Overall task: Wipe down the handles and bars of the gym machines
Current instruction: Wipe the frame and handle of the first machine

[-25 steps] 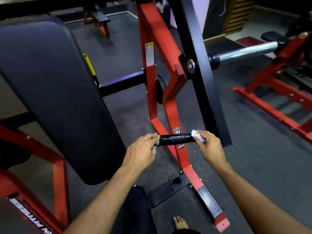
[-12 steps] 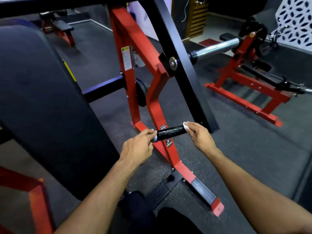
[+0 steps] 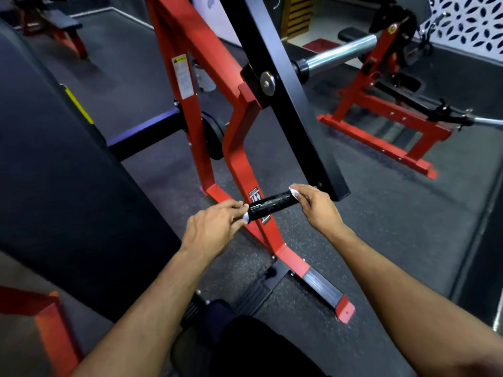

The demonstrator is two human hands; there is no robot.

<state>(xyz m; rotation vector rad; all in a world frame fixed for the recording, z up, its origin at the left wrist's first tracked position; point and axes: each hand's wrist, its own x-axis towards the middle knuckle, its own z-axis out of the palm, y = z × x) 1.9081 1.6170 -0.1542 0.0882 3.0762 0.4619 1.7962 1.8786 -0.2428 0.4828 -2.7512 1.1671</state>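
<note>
We see little change vs half a sec ago: our left hand (image 3: 215, 229) still pinches the near end of the black handle (image 3: 272, 205), fingers curled on its cap. Our right hand (image 3: 317, 206) still holds a white wipe (image 3: 294, 190) against the handle's far end, fingers bent round it. Handle sits mid-scene, sticking out from the black lever arm (image 3: 288, 104), in front of the red frame (image 3: 236, 164). View has swung a bit: chrome bar (image 3: 340, 57) now further right. Black pad (image 3: 60, 186) at left.
</note>
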